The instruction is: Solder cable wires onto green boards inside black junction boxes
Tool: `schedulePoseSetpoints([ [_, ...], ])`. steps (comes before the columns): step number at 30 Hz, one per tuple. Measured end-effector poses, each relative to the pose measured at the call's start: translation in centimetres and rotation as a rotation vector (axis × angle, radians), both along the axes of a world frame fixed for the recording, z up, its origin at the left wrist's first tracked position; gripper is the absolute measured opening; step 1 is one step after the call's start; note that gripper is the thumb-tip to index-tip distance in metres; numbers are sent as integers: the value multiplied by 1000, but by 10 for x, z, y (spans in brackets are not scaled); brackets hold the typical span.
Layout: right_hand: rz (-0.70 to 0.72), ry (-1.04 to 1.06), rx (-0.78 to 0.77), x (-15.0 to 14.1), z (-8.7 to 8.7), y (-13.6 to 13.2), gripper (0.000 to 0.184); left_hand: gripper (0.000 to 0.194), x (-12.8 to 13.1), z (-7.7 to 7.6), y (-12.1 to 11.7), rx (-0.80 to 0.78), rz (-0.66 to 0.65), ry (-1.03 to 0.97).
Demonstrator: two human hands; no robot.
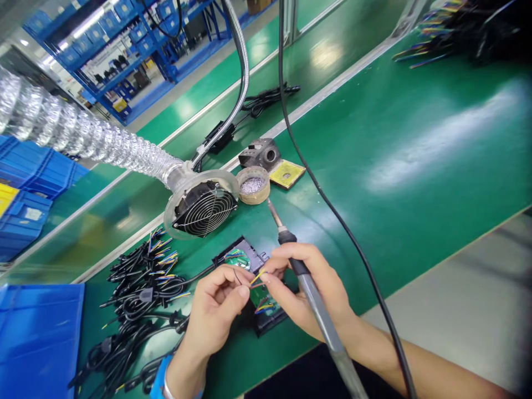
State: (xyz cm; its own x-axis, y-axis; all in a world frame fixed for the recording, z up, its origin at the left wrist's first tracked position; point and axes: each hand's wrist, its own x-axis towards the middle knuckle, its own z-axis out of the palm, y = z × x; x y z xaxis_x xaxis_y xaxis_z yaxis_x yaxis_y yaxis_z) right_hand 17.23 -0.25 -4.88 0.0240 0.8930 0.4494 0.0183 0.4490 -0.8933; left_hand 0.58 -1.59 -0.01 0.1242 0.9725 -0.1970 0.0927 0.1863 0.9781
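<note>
My left hand [216, 310] is closed in a pinch on thin coloured wires [256, 277] above a green circuit board in a black tray [243, 257]. My right hand [310, 291] grips a soldering iron [305, 280], which lies across the palm with its metal tip [272, 211] pointing away toward the fan. The right thumb and forefinger also pinch the same wire ends. Both hands meet over the board, fingertips almost touching.
A fume extractor fan [203, 208] on a silver flexible duct [83, 136] stands just behind the board. A tin of solder wool [252, 185], a yellow sponge [286, 173] and an iron stand [261, 153] sit beyond. Black cables [141, 299] pile at left beside a blue bin [39, 338].
</note>
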Motion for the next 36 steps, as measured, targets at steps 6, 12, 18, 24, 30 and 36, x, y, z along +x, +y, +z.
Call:
schedulePoseSetpoints([
  [6, -33, -53, 159, 4, 7, -10, 39, 26, 6, -2, -1, -71, -1, -65],
  [12, -78, -81, 211, 4, 5, -14, 38, 29, 5, -6, -2, -63, 53, -40],
  [18, 47, -53, 363, -5, -6, -21, 37, 33, 7, -6, -2, -11, 177, 71],
  [24, 104, -6, 261, 11, -2, -14, 43, 32, -4, 14, -3, -220, -23, 149],
  [30, -38, -254, 128, 30, -9, 3, 28, 21, -12, 21, 3, -392, -147, 264],
  [36, 67, -397, 103, 37, -17, 15, 28, 14, 13, 9, 15, -107, -325, 754],
])
